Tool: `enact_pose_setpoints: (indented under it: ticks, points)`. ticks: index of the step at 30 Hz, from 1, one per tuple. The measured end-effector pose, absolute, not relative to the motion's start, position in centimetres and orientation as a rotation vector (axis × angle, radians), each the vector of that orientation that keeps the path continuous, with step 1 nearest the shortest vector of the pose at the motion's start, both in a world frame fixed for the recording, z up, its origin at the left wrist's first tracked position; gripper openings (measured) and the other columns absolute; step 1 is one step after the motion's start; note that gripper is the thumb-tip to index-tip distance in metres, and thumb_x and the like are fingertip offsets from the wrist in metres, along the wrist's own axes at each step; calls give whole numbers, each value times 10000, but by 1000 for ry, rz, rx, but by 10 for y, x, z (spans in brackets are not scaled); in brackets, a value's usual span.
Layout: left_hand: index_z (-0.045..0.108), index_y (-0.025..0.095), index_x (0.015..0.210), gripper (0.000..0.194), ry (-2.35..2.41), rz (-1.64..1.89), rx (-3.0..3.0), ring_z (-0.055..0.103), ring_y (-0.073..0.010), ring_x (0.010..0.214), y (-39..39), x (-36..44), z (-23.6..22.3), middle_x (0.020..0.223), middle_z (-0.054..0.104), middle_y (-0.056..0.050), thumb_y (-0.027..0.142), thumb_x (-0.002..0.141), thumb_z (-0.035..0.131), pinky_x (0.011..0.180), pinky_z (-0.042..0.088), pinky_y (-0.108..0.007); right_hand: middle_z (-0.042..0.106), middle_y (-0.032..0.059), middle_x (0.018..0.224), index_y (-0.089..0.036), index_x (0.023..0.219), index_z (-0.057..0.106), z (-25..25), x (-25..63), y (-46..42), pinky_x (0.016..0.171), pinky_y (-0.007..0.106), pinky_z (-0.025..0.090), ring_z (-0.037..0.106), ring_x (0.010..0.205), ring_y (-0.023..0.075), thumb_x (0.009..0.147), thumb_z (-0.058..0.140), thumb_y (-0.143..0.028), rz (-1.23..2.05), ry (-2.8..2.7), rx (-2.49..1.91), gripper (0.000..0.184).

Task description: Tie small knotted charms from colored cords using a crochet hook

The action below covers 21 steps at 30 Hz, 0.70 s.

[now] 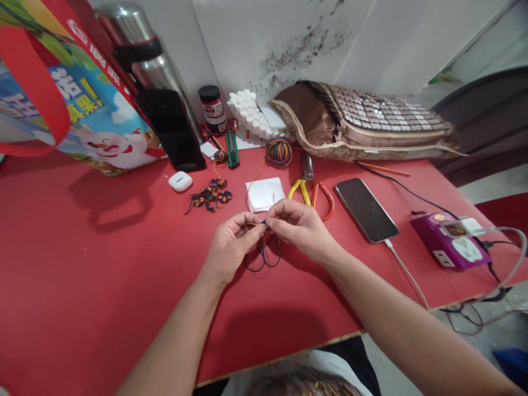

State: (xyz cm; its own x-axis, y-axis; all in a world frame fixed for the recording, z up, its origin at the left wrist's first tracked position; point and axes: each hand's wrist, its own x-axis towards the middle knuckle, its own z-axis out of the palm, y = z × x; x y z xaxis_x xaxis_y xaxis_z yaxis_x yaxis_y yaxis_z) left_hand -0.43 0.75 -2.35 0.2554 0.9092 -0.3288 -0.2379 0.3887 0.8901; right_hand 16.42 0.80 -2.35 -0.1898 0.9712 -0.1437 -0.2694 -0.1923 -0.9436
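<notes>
My left hand [236, 240] and my right hand [297, 224] meet over the red table, thumbs and forefingers pinched on a dark and orange cord [256, 269]. Loops of this cord hang below my fingertips; the spot between the fingers is mostly hidden. A thin orange strand runs up from there towards a multicoloured ball of yarn [279, 152]. Just beyond my fingertips lies a stack of white paper [264, 193] with a small thin item on it. Left of my hands rests a knotted multicoloured cord piece [211, 194].
Pliers with yellow and orange handles [309, 184], a charging phone [366, 210] and a purple power socket [449, 241] lie to the right. A cushion [371, 118] sits at the back. On the left are a white earphone case [180, 181], dark phone [171, 132], steel flask [144, 60] and shopping bag [107, 121].
</notes>
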Motion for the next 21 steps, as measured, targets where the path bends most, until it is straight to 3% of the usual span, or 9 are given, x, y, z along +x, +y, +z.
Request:
enact_pose_setpoints:
  ticks: [5,9,14,21]
  points:
    - [714,183,834,322,1005,946,828,451,-76,536,7,-3,-23,637,599,45,333,658,938,538,404,-229,523,-74,551,-186,811,653,-25,165,9,443,233,279,382,449,59,791,861,-422,1615,-1024,-997,316]
    - [720,183,819,249,1046,1038,897,484,-82,587,7,-4,-24,718,637,26,305,695,898,571,432,-228,571,-67,574,-187,823,661,-27,164,9,434,222,322,446,453,64,757,881,-368,1623,-1056,-990,293]
    - [729,182,804,163,1081,1056,1003,443,-84,580,7,-4,-22,668,586,42,278,745,847,569,409,-232,589,-61,571,-183,822,660,-27,164,8,433,225,355,489,436,70,786,847,-326,1602,-1080,-988,238]
    - [731,170,831,220,1060,1016,912,354,-70,504,6,-4,-23,571,507,66,323,732,854,495,298,-226,574,-64,554,-186,809,648,-26,164,8,433,227,343,474,424,68,787,859,-373,1574,-1069,-1023,282]
